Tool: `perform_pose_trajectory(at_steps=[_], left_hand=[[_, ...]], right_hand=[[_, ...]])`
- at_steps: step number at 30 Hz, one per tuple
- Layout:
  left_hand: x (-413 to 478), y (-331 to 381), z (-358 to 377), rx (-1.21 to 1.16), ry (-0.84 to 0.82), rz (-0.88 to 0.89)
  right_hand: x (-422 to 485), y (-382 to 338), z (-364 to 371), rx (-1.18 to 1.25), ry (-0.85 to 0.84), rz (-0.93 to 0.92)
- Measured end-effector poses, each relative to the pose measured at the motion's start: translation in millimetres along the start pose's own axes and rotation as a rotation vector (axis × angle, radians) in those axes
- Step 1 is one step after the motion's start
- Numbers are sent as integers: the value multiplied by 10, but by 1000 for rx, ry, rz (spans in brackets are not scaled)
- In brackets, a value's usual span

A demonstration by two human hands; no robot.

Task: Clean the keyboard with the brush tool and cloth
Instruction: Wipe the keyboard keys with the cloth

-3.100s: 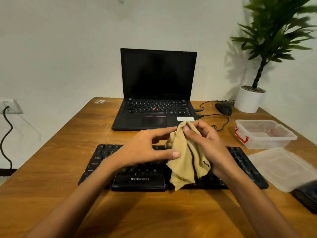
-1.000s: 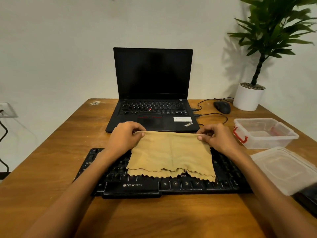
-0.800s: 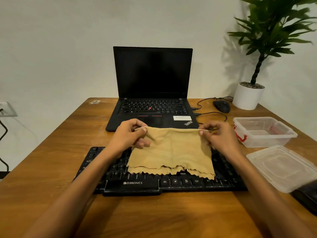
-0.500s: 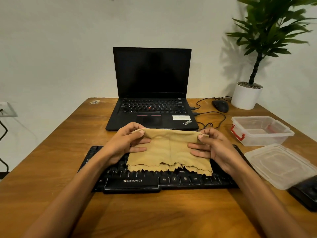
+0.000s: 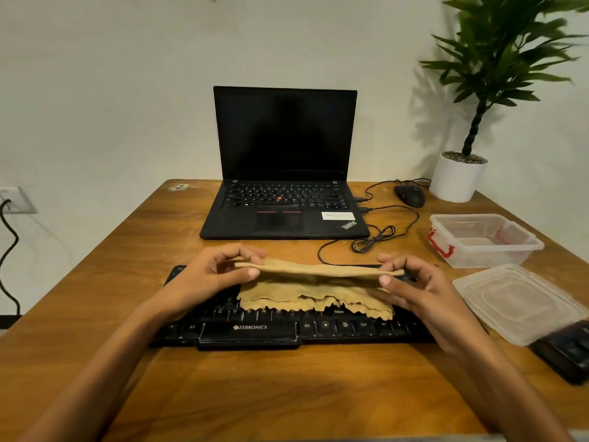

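A: Keyboard (image 5: 287,330), black, Zebronics on its front edge, is lying across the near middle of the wooden desk (image 5: 105,269), in front of the open ThinkPad laptop (image 5: 283,173).

B: Left side?

A: Left hand (image 5: 207,275) is pinching the left end of the tan cloth (image 5: 312,288) between thumb and fingers, remaining fingers curled loosely.

B: Cloth itself?

A: It is hanging folded between both hands, top fold raised, scalloped lower edges resting on the keys.

B: Right hand?

A: Right hand (image 5: 414,282) is pinching the right end the same way, fingers half curled.

B: Farther right?

A: Mouse (image 5: 409,194) and its coiled cable (image 5: 373,240) are sitting beside the laptop, then a potted plant (image 5: 459,177), a clear container (image 5: 484,240), its lid (image 5: 519,304) lying just in front.
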State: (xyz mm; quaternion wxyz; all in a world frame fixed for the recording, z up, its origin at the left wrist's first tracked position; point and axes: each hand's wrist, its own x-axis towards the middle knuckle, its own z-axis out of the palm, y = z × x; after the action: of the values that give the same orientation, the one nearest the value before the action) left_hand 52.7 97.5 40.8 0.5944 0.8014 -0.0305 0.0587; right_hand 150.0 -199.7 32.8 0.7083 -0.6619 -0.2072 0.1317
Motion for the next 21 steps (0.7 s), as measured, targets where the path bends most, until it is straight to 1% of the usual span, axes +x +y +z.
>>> perform_pose_trajectory(at_steps=[4, 6, 9, 17, 21], left_hand=[[-55, -61, -42, 219, -15, 80], [-65, -101, -58, 334, -14, 76], [-71, -147, -50, 429, -6, 73], [-109, -214, -47, 451, -15, 142], [-146, -195, -56, 471, -8, 136]], right_hand=[[-60, 24, -23, -212, 36, -40], [-68, 55, -44, -309, 19, -85], [-94, 85, -57, -422, -16, -139], [-141, 120, -100, -597, -8, -164], [-168, 95, -138, -682, -62, -151]])
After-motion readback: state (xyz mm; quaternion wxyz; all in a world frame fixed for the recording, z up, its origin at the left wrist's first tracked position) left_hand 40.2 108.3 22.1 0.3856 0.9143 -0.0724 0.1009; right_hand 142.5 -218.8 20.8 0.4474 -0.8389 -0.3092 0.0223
